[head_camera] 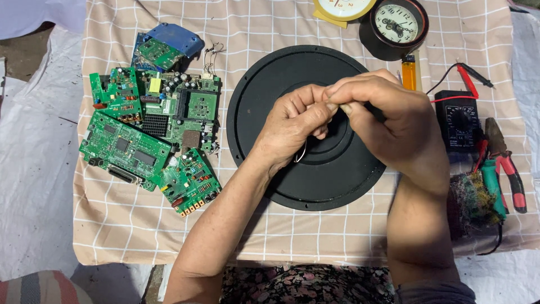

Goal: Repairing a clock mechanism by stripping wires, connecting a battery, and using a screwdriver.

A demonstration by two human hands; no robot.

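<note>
A beige checked cloth (140, 236) is spread out flat, with white sheets seen past its left and right edges. Bare cloth is left open in front, between the two arms, and more at the top middle. A big round black plastic disc (270, 79) lies flat in the middle.

Both hands are held up over the disc, close together and touching at the fingertips. The left hand (292, 126) is bent at the wrist, and its fingers are pinched on a thin silver wire (302, 155) that hangs down in a small loop over the disc. The right hand (394, 121) is curled shut, with its fingers pinched on the top of the same small thing; what is inside cannot be told.

A pile of flat green circuit boards (152, 129), bumpy with little parts, is seen just left of the disc. Red-handled pliers (509, 169), a black meter (458, 121) and an orange lighter (409, 72) lie on the right. Two round clocks (396, 25) sit at the top edge.
</note>
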